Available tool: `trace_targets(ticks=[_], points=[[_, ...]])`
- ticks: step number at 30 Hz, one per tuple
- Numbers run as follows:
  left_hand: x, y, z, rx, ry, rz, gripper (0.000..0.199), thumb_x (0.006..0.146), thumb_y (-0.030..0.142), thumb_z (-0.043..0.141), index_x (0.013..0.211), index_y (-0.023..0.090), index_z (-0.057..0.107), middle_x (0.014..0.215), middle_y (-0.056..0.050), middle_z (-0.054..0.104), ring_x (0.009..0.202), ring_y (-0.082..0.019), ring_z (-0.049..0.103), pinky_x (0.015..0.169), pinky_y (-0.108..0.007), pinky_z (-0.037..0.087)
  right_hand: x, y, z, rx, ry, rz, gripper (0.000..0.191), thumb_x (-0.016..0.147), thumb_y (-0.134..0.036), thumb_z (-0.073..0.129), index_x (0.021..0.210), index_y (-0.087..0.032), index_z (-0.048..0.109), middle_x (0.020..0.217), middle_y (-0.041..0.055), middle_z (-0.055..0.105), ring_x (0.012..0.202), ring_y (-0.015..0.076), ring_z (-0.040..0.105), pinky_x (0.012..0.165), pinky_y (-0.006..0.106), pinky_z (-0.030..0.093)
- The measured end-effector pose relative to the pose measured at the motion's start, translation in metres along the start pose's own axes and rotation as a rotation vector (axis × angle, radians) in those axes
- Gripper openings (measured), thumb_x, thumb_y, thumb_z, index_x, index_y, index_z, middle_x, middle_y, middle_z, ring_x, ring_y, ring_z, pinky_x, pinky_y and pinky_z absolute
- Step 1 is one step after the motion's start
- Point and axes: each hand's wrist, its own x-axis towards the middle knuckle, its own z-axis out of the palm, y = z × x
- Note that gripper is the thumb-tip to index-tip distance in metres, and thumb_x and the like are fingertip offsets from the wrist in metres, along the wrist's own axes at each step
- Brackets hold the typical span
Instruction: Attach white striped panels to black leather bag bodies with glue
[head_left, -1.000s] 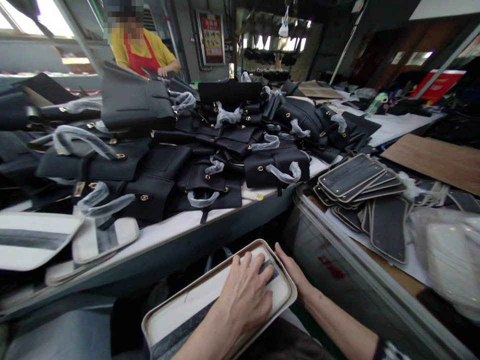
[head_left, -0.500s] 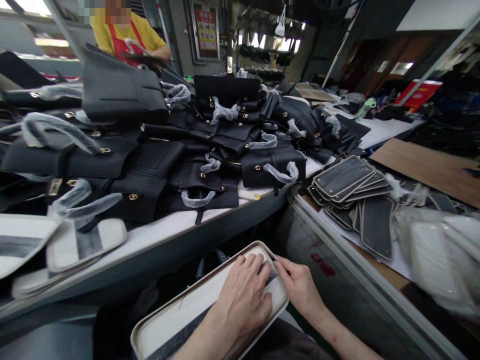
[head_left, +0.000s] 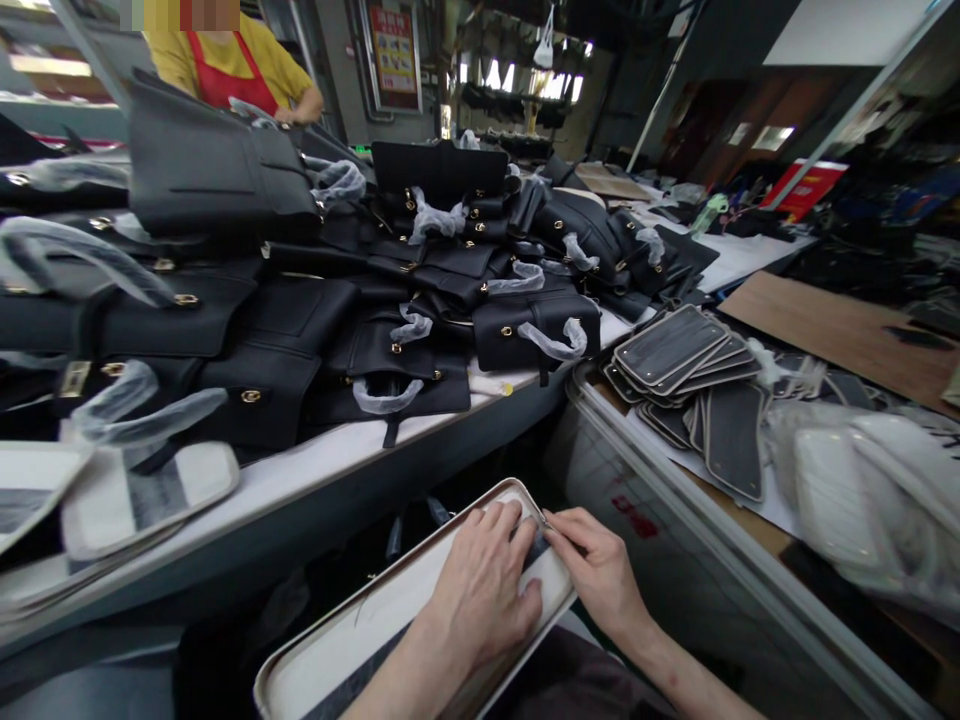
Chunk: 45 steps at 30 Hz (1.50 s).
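A long white panel with rounded corners, a dark grey stripe and a raised beige rim slants across my lap. It looks like a bag base. My left hand lies flat on its inner face, fingers stretched toward the far end. At the far right corner, my right hand pinches the rim between thumb and forefinger. Whether something small is also between those fingertips cannot be made out. A loose thread shows on the panel's left part.
Black handbags with wrapped handles cover the table ahead. More white panels lie at left. On the right, dark panels are stacked beside plastic-wrapped white pieces and a brown board. A co-worker stands behind the bags.
The view has shifted slightly to the right. My right fingertips have shifted slightly at the panel's rim; my left hand stays flat on it. The co-worker's arm has moved.
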Motion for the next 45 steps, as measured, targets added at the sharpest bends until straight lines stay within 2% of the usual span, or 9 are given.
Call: trace_targets(ticks=[6,12,15,17,20,24,29,36,45], points=[[0.001,-0.002,0.003,0.012,-0.005,0.023,0.066,0.080,0.035,0.055,0.142,0.023,0.036,0.122,-0.010,0.052,0.112,-0.028,0.047,0.096,-0.044,0.038,-0.002,-0.004,-0.004,-0.107,-0.116,-0.100,0.028,0.099,-0.026,0.043,0.112,-0.019,0.068,0.101,0.0082,0.063,0.090,0.0188,0.063,0.080,0.031,0.053],[0.002,0.002,0.006,0.039,-0.011,0.037,0.059,0.080,0.034,0.055,0.137,0.021,0.045,0.129,-0.012,0.050,0.118,-0.030,0.044,0.100,-0.045,0.037,-0.009,-0.010,-0.011,-0.494,-0.270,-0.331,0.037,0.097,-0.014,0.032,0.121,-0.008,0.060,0.105,0.0162,0.059,0.103,0.0269,0.054,0.089,0.043,0.050],[0.000,0.005,0.007,0.054,-0.016,0.041,0.057,0.080,0.032,0.054,0.136,0.021,0.046,0.131,-0.013,0.050,0.119,-0.030,0.044,0.099,-0.046,0.038,-0.007,-0.014,-0.019,-0.476,-0.325,-0.325,0.034,0.097,-0.014,0.034,0.114,-0.011,0.063,0.102,0.0138,0.059,0.100,0.0255,0.054,0.088,0.042,0.049],[-0.001,0.006,0.008,0.067,-0.012,0.037,0.056,0.081,0.032,0.053,0.136,0.021,0.046,0.132,-0.012,0.049,0.120,-0.030,0.044,0.098,-0.046,0.038,0.002,-0.014,-0.024,-0.337,-0.344,-0.245,0.029,0.097,-0.018,0.039,0.099,-0.015,0.068,0.095,0.0099,0.059,0.091,0.0217,0.055,0.083,0.037,0.047],[-0.003,0.007,0.006,0.074,-0.001,0.033,0.055,0.083,0.032,0.054,0.136,0.021,0.046,0.131,-0.012,0.050,0.118,-0.030,0.044,0.099,-0.046,0.037,0.023,-0.005,-0.029,0.044,-0.345,0.118,0.024,0.089,-0.028,0.058,0.068,-0.016,0.063,0.077,0.0035,0.056,0.074,0.0155,0.052,0.071,0.030,0.043],[-0.003,0.005,0.003,0.031,0.019,0.012,0.048,0.081,0.031,0.057,0.128,0.023,0.052,0.128,-0.009,0.051,0.115,-0.028,0.045,0.098,-0.045,0.038,0.046,0.011,-0.025,0.372,-0.460,0.463,0.027,0.074,-0.036,0.074,0.074,-0.016,0.055,0.067,-0.0028,0.051,0.063,0.0108,0.046,0.059,0.025,0.038],[-0.002,-0.003,0.004,-0.102,0.056,-0.030,0.045,0.077,0.032,0.063,0.121,0.027,0.055,0.123,-0.005,0.053,0.113,-0.026,0.046,0.100,-0.043,0.036,0.057,0.017,-0.023,0.466,-0.620,0.540,0.040,0.070,-0.041,0.077,0.077,-0.018,0.046,0.065,-0.0066,0.046,0.059,0.0068,0.043,0.052,0.019,0.034],[-0.001,-0.009,0.006,-0.176,0.076,-0.062,0.041,0.073,0.031,0.064,0.112,0.025,0.057,0.119,-0.005,0.054,0.111,-0.026,0.047,0.098,-0.044,0.037,0.090,0.010,-0.024,0.361,-0.861,0.638,0.041,0.060,-0.032,0.084,0.074,-0.017,0.048,0.063,-0.0056,0.054,0.051,0.0076,0.049,0.047,0.021,0.045],[-0.004,-0.006,0.007,-0.217,0.115,-0.090,0.037,0.072,0.028,0.066,0.108,0.023,0.059,0.119,-0.005,0.056,0.111,-0.027,0.049,0.099,-0.046,0.040,0.098,0.007,-0.015,0.234,-0.852,0.701,0.042,0.055,-0.025,0.083,0.069,-0.019,0.044,0.055,-0.0078,0.050,0.045,0.0078,0.047,0.042,0.020,0.041]])
